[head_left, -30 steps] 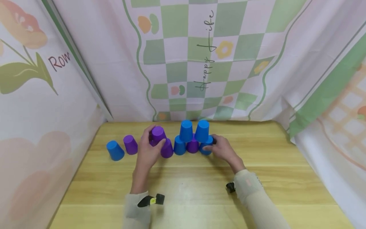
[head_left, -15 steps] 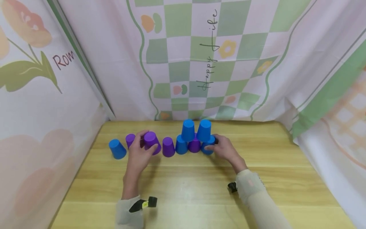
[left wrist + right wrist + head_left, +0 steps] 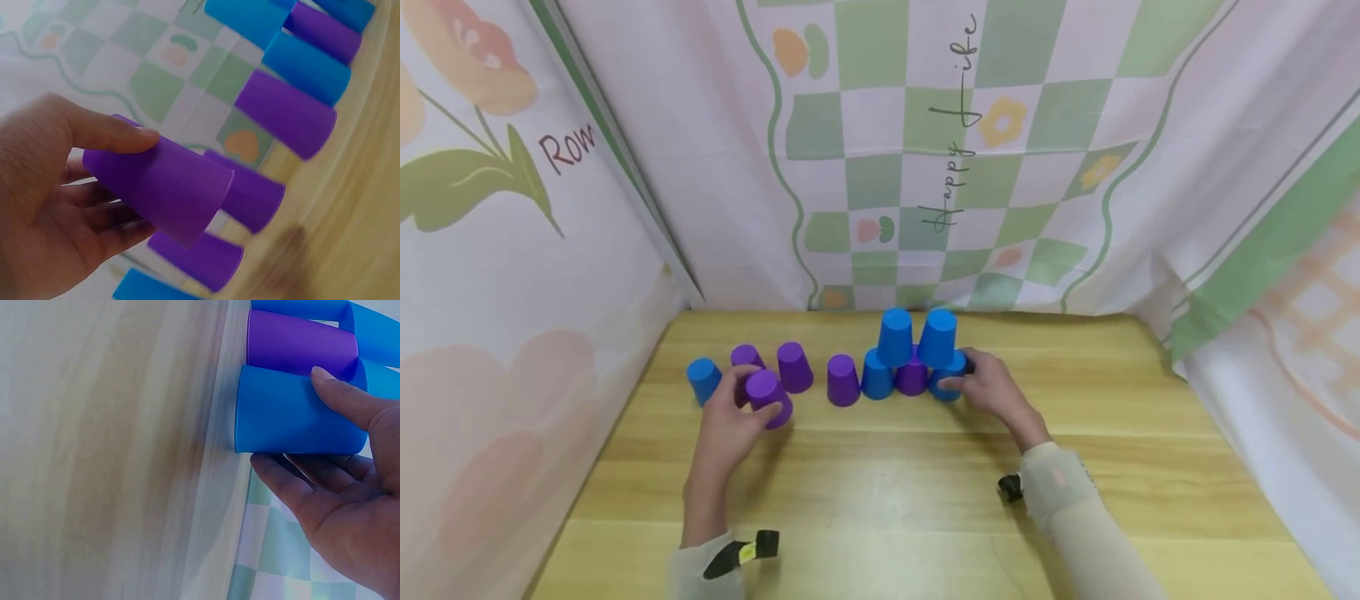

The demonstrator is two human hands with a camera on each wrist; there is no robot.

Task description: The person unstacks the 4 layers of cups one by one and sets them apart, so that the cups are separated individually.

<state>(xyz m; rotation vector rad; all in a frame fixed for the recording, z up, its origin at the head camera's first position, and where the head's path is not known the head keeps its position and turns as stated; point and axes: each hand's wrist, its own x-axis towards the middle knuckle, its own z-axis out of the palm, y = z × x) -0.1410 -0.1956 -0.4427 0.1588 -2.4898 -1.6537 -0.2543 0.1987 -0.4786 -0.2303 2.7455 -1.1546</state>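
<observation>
My left hand [image 3: 730, 417] grips an upside-down purple cup [image 3: 769, 400] between thumb and fingers. In the left wrist view that cup [image 3: 169, 181] is tilted and held off the table. My right hand [image 3: 996, 387] holds the blue cup [image 3: 294, 412] at the right end of a small stack, thumb on one side and fingertips on the other. A purple cup [image 3: 912, 377] and another blue cup [image 3: 877, 375] complete the bottom row. On top sit two blue cups, a left one [image 3: 895, 337] and a right one [image 3: 937, 339].
Left of the stack a purple cup [image 3: 843, 381] stands upside down. Farther left are two more purple cups, one [image 3: 795, 367] whole in view and one [image 3: 747, 357] partly hidden, then a blue cup [image 3: 703, 380]. A patterned curtain [image 3: 925, 208] hangs behind the wooden table [image 3: 910, 500].
My left hand has carried the purple cup leftward and closer to me, uncovering a purple cup behind it. The right hand stays at the stack, which looks the same.
</observation>
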